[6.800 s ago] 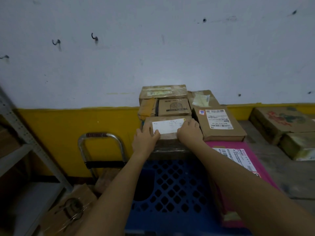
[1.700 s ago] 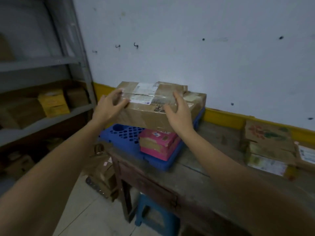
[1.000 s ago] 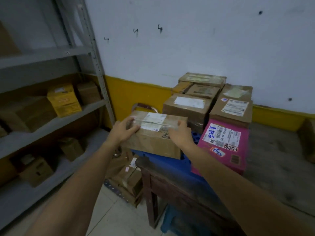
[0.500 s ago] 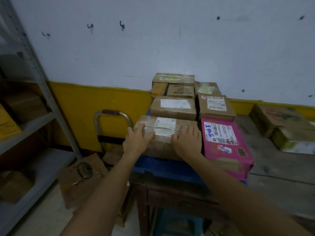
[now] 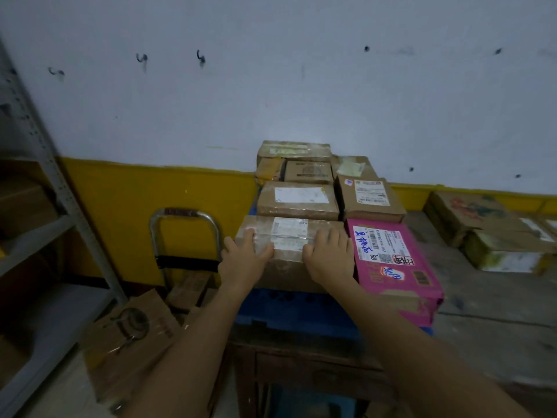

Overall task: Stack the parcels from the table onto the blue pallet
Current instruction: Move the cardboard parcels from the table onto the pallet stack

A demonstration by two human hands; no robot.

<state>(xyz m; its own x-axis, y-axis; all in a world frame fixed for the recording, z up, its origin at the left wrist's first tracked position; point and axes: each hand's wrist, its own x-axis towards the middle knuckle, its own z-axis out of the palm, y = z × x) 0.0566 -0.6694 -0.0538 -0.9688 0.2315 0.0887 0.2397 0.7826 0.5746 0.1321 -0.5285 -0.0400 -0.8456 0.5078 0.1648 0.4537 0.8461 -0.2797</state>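
**A:** Where have you got it?

**B:** The taped parcel (image 5: 287, 240) is down on the blue pallet (image 5: 289, 310), front left. It's tight against the pink parcel (image 5: 388, 263) and just ahead of the brown parcel (image 5: 297, 200). My left grip (image 5: 245, 262) and right grip (image 5: 329, 258) are both clamped on it, fingers hooked over its near top edge.

**A:** What worries you?

**B:** Its left end seems to sit right at the pallet's side edge, with only floor and the trolley handle (image 5: 184, 236) out there. If I shove crookedly, or let go before it's square, I reckon it tips off that side. If I push too hard, the back rows could shunt towards the wall. More parcels (image 5: 482, 220) wait on the counter (image 5: 497, 300), so a skewed base costs me later.
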